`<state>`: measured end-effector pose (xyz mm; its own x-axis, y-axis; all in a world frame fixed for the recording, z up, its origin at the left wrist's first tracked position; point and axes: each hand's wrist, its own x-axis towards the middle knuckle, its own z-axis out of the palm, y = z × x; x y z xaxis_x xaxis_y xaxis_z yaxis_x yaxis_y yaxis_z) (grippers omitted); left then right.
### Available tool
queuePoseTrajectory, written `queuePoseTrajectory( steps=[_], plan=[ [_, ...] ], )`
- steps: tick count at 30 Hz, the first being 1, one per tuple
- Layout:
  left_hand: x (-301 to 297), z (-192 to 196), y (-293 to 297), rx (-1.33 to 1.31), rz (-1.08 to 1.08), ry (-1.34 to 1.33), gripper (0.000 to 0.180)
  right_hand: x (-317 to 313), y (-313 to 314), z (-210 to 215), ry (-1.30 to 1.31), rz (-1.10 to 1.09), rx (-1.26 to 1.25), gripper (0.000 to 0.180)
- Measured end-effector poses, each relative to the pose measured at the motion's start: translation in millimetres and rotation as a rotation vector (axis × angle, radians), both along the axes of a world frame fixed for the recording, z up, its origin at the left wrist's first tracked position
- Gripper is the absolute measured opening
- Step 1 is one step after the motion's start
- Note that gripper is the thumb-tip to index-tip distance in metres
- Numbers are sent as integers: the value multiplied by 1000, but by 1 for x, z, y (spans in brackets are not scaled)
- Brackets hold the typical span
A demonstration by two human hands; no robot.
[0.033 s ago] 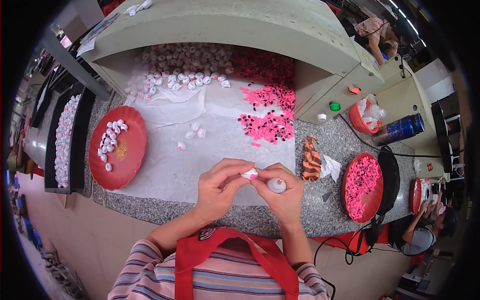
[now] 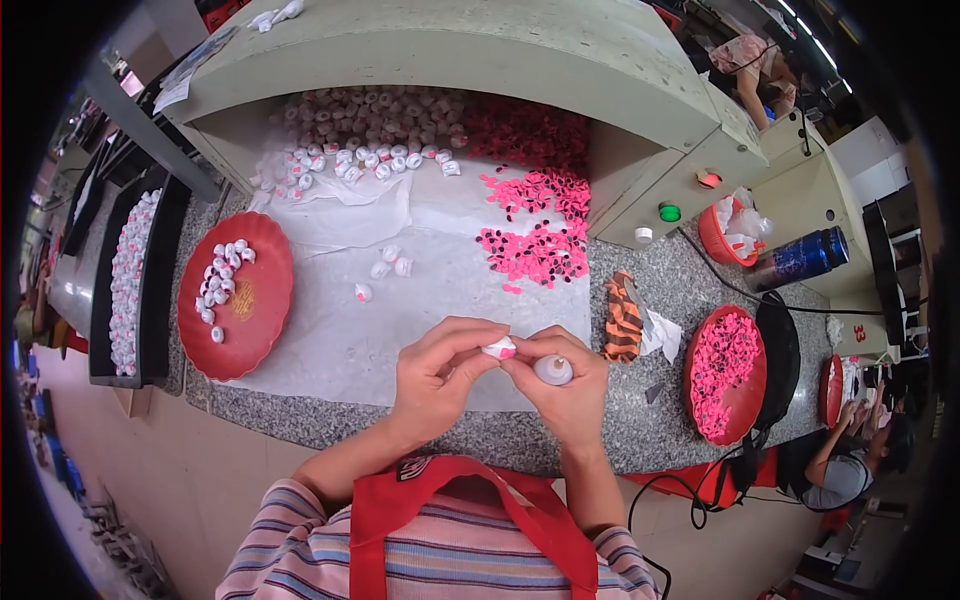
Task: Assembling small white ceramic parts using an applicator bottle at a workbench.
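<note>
My left hand [image 2: 435,375] and my right hand [image 2: 570,390] meet over the front edge of the granite counter [image 2: 640,440]. Together their fingertips pinch a small white piece with a pink spot [image 2: 499,348]. My right hand also holds a small round white bottle [image 2: 553,370] in its palm. A white sheet [image 2: 330,340] lies under the hands. On it are a few loose white pieces [image 2: 390,265] and a spread of small pink pieces [image 2: 535,250].
A red plate [image 2: 262,330] with white pieces sits left, beside a black tray [image 2: 160,290] of more. Right of my hands are an orange striped cloth [image 2: 622,318], a red plate [image 2: 755,395] of pink pieces, a red bowl [image 2: 712,240] and a blue bottle [image 2: 800,258]. Another person [image 2: 850,470] works lower right.
</note>
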<state>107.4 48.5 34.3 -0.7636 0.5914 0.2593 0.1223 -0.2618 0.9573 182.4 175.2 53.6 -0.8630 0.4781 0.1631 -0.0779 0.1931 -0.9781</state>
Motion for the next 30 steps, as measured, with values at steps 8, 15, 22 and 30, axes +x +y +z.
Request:
queuePoseTrajectory(
  steps=[8, 15, 22, 30],
  plan=[
    [-4, -3, 1, 9, -18, -269, 19, -8, 5, -13, -56, 44, -55, 15],
    [-11, -12, 4, 119, -152, -787, 25, -8, -2, -16, 173, -10, 22, 21],
    [-4, 8, -1, -2, -178, -286, 30, 0, 15, -22, 147, 146, -264, 21],
    [-4, 3, -9, -23, -131, -289, 26, -8, 0, -23, 84, 143, -485, 16]
  ],
)
